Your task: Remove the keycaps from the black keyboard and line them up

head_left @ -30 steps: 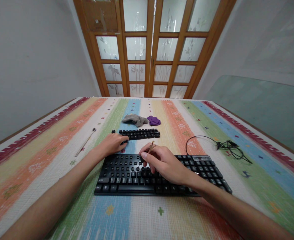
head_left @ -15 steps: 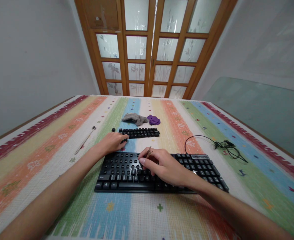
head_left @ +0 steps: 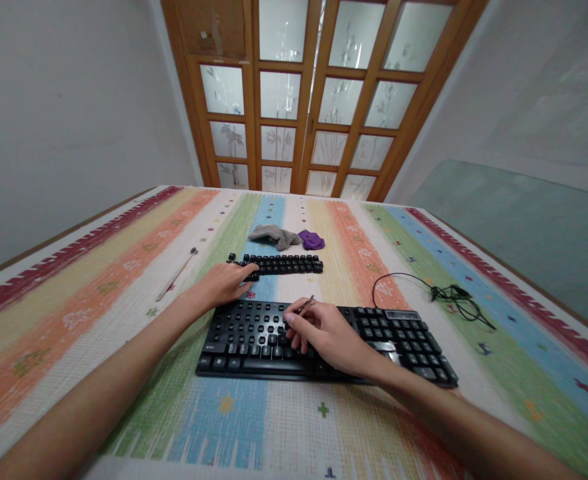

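A black keyboard lies in front of me, many keycaps gone from its left half and small key stems showing. My right hand is over its middle, thumb and fingers closed on a thin metal tool whose upper end looks forked. The tool's lower end is hidden by the fingers. Beyond the keyboard, several loose black keycaps are lined up in rows. My left hand reaches to the left end of these rows, fingers stretched out and the thumb apart, with the fingertips touching the keycaps.
Behind the keycaps lie a grey cloth and a purple cloth. A thin brush with a dark tip is at the left. The keyboard's cable is bundled at the right. Everything rests on a striped tablecloth.
The view has shifted slightly. My left hand's fingertips now sit against the row of keycaps, where a keycap showed between finger and thumb before. My right hand stays over the keyboard with the tool.
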Action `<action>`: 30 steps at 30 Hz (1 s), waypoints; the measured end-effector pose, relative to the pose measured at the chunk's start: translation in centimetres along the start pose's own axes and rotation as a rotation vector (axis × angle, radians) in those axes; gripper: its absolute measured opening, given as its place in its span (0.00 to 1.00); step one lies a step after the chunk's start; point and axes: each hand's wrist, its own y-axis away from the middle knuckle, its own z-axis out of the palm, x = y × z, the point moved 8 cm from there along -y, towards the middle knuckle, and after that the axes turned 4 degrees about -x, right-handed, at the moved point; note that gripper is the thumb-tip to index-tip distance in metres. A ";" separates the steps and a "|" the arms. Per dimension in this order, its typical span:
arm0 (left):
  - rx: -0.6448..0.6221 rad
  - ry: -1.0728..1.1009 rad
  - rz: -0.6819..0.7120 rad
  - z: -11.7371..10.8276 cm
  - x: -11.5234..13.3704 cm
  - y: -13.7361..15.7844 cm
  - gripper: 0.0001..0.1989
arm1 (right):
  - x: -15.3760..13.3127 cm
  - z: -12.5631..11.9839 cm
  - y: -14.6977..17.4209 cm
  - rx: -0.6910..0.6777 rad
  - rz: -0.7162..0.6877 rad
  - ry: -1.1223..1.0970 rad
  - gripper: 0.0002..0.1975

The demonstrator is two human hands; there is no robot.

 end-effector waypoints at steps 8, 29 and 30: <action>0.059 0.080 0.040 -1.3 1.5 1.5 0.16 | -4.1 4.0 1.4 -0.044 -0.339 0.541 0.08; -0.071 0.641 0.304 -4.0 7.2 5.3 0.11 | -1.1 -0.4 -3.0 -0.049 0.017 0.051 0.10; -0.075 0.668 0.303 -4.1 7.4 5.3 0.12 | -1.4 -0.7 -2.8 -0.040 -0.003 0.052 0.11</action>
